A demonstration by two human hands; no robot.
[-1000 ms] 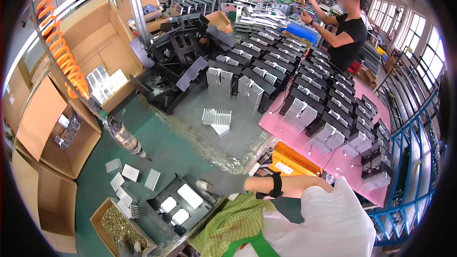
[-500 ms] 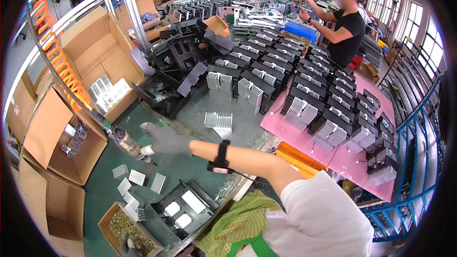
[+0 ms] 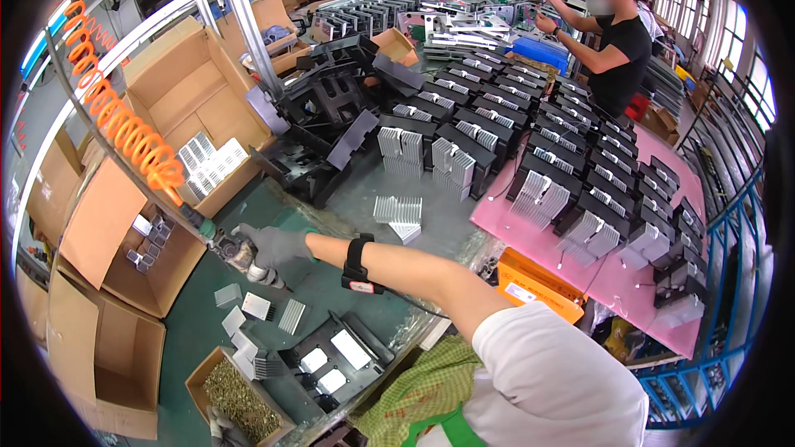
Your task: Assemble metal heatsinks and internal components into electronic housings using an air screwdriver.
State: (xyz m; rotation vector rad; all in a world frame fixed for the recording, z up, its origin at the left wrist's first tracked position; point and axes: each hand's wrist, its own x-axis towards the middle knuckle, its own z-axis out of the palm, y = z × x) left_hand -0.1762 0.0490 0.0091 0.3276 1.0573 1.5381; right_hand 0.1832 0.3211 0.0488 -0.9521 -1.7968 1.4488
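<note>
My right hand [image 3: 277, 247], in a grey glove, is wrapped round an air screwdriver [image 3: 227, 250] hanging from an orange coiled hose [image 3: 141, 145]. Its tip points down over the green mat. At the lower edge, my gloved left hand [image 3: 222, 429] is at a cardboard box of small brass-coloured screws [image 3: 240, 397]. Its fingers look drawn together, but what they hold cannot be made out. Between the hands lie several loose finned heat sinks [image 3: 291, 316]. Close to the box is a black housing [image 3: 352, 356] with pale rectangular pads on it.
Cartons [image 3: 112, 348] line the left side. Black brackets [image 3: 323, 108] are piled beyond my right hand. Rows of black units with heat sinks [image 3: 538, 190] cover the table and a pink sheet [image 3: 679, 335]. An orange box [image 3: 542, 285] sits below. Across the table stands a co-worker [image 3: 621, 50].
My right hand has closed round the air screwdriver; earlier its fingers were more outstretched beside it. My left hand remains at the screw box, nearer its edge. The whole view has shifted slightly.
</note>
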